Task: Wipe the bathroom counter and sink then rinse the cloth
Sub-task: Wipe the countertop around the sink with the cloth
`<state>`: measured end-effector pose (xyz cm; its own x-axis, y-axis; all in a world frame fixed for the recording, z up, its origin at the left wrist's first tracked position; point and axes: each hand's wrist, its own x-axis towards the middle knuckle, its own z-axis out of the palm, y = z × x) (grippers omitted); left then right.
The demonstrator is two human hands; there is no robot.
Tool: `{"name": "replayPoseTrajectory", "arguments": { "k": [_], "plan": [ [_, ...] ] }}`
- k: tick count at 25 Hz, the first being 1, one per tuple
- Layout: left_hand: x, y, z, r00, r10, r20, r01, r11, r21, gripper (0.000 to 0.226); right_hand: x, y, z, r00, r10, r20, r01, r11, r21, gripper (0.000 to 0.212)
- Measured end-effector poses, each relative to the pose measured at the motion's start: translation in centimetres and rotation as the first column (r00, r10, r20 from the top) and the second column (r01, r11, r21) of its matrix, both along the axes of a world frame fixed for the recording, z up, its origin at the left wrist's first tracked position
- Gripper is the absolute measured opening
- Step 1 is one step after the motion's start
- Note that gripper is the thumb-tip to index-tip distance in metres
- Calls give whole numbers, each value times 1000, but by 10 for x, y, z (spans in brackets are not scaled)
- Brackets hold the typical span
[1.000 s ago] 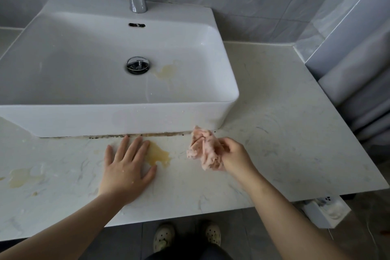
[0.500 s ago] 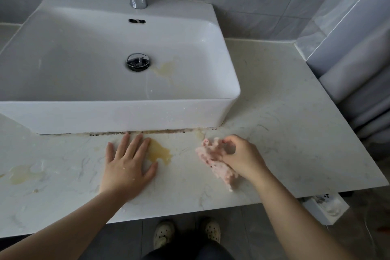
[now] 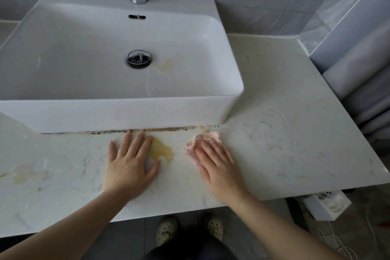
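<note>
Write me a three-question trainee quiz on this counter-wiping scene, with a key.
1. True or false: the right hand presses the pink cloth flat on the counter.
2. Multiple choice: the darkest yellow puddle on the counter lies (a) between the left hand and the cloth, (b) right of the cloth, (c) at the counter's far right edge.
3. Fill in: the fainter yellow stain inside the sink lies just right of the ____.
Key: 1 true; 2 a; 3 drain.
</note>
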<state>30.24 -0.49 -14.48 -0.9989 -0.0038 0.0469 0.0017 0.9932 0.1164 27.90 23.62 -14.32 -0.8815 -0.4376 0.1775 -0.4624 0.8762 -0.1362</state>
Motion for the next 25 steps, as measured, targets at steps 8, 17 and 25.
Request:
{"name": "replayPoseTrajectory", "arguments": {
  "k": [8,17,25],
  "plan": [
    [-2,1,-1,1000,-1,4,1,1000,5,68,-7,-71,16,917,-363,162,354,931,85,50],
    [-1,2,-2,1000,-2,24,2,1000,-7,69,-22,-67,3,953,-284,105,296,947,-125,37],
    [-4,32,13,925,-342,-163,329,939,-103,54,-38,56,19,726,-587,358,559,807,189,67]
  ]
}}
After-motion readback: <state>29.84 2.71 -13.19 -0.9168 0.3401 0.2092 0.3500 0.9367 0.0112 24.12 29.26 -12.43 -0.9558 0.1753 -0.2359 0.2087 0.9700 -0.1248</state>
